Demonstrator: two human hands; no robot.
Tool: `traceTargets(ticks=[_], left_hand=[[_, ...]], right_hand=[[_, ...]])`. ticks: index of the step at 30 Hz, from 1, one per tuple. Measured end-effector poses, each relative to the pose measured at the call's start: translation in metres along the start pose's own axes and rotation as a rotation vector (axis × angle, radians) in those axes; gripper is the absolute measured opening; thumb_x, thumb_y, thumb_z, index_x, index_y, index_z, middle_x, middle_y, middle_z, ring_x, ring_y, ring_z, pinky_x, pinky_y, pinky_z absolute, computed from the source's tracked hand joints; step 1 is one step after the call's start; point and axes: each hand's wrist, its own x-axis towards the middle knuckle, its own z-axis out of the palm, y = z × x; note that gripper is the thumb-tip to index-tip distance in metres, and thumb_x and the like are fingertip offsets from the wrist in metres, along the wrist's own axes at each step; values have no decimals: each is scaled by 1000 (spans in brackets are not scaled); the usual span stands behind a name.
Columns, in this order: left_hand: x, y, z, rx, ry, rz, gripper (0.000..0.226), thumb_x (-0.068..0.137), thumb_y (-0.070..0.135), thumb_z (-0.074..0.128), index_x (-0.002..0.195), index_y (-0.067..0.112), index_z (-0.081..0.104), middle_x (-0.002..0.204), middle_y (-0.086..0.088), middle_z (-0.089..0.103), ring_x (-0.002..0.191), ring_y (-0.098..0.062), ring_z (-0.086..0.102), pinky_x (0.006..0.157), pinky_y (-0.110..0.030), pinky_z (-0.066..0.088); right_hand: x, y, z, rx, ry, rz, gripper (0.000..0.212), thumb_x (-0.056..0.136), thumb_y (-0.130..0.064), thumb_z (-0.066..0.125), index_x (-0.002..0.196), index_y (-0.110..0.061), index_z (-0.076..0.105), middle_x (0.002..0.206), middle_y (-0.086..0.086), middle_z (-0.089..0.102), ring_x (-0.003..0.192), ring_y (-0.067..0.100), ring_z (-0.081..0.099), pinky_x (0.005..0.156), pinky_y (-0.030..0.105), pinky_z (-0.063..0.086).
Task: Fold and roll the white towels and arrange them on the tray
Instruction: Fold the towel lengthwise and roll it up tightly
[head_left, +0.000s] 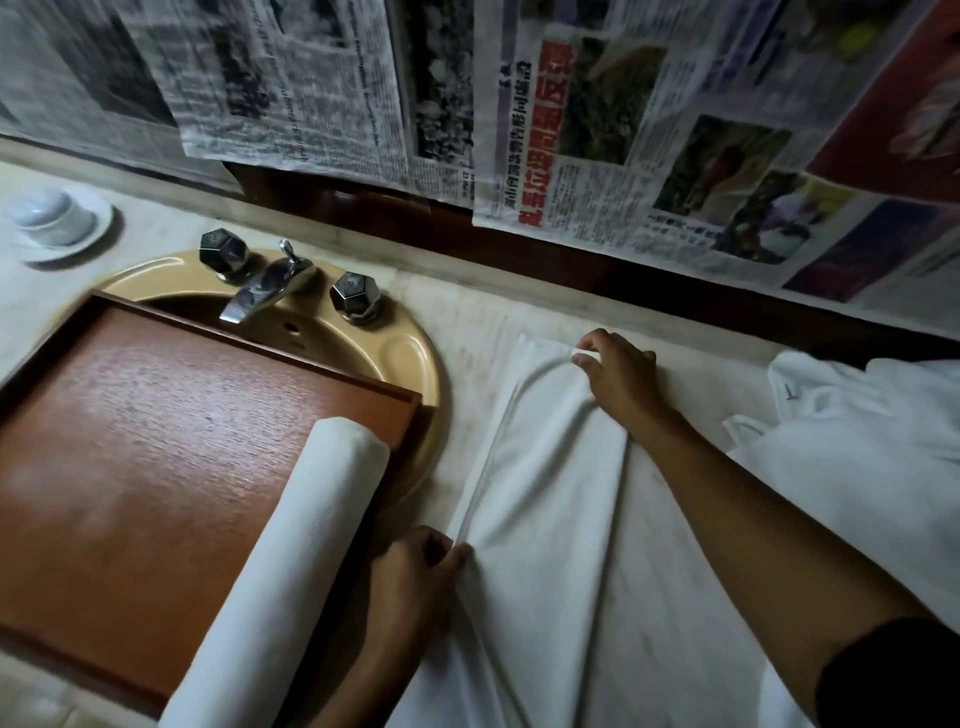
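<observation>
A white towel (550, 478) lies lengthwise on the counter, partly folded along its length. My right hand (615, 371) pinches the towel's far corner. Near the front, my left hand (415, 571) grips the towel's left folded edge. A wooden tray (130, 441) rests over the sink at the left. One rolled white towel (291, 561) lies along the tray's right side, its near end reaching past the tray's front edge.
A pile of loose white towels (857, 441) sits at the right on the counter. Behind the tray are the tan sink (415, 374), a chrome faucet (265, 291) and a white lidded dish (52, 218). Newspaper sheets (649, 130) cover the wall.
</observation>
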Motion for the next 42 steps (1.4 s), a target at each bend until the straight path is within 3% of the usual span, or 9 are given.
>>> traceTargets(ticks=[4, 7, 14, 20, 27, 32, 35, 39, 42], left_hand=[[-1, 2, 2, 13, -12, -3, 22, 87, 30, 79, 73, 15, 71, 58, 5, 70, 49, -3, 63, 47, -13, 41], [1, 1, 3, 21, -1, -4, 21, 86, 32, 80, 73, 18, 71, 60, 8, 70, 53, 0, 63, 49, -13, 42], [4, -5, 6, 41, 8, -9, 22, 85, 36, 81, 72, 21, 71, 62, 7, 70, 60, 4, 63, 51, -13, 42], [5, -8, 7, 46, -13, -9, 21, 85, 36, 80, 73, 22, 70, 64, 7, 70, 58, 0, 63, 49, -14, 42], [10, -12, 6, 49, -42, -8, 22, 85, 40, 80, 73, 24, 69, 67, 8, 71, 60, -3, 65, 52, -17, 44], [12, -12, 5, 62, -25, 22, 21, 87, 39, 78, 76, 24, 67, 68, 8, 70, 63, 0, 63, 54, -15, 43], [10, -10, 8, 58, -7, 49, 22, 88, 34, 77, 75, 22, 64, 66, 5, 69, 62, 0, 63, 54, -14, 43], [7, -6, 7, 17, -23, 46, 23, 89, 29, 76, 75, 18, 63, 63, 0, 68, 51, -5, 62, 49, -15, 41], [9, -7, 6, 34, -12, 53, 23, 88, 32, 78, 74, 20, 63, 63, 4, 67, 62, 0, 62, 53, -14, 42]], right_hand=[[0, -4, -4, 126, 93, 0, 14, 98, -36, 65, 97, -22, 62, 102, -6, 71, 103, 21, 65, 94, 41, 35], [0, -6, 0, 70, 62, 18, 19, 100, -38, 63, 97, -20, 60, 98, 0, 73, 102, 28, 66, 93, 42, 36], [5, -19, 8, -59, 65, -88, 37, 94, -56, 63, 114, -25, 61, 118, -2, 64, 117, 27, 52, 97, 45, 35], [19, -42, 9, 5, 5, -121, 20, 96, -43, 66, 100, -24, 61, 106, -4, 64, 114, 25, 55, 96, 43, 32], [27, -44, 21, 45, 7, -39, 24, 97, -45, 64, 94, -22, 60, 105, -2, 68, 111, 26, 57, 94, 43, 30], [20, -36, 41, -21, 202, -79, 32, 95, -54, 62, 88, -23, 58, 91, -2, 65, 94, 30, 58, 84, 44, 34], [10, -39, 34, 3, 329, -101, 37, 100, -57, 48, 98, -24, 64, 97, -1, 65, 96, 29, 55, 85, 44, 36], [-17, -24, 12, -49, 406, 102, 28, 99, -40, 53, 114, -20, 66, 118, 10, 61, 111, 37, 53, 91, 49, 40], [-26, 3, 0, -82, 238, 338, 30, 99, -38, 60, 118, -16, 63, 125, 16, 56, 118, 40, 50, 98, 51, 38]])
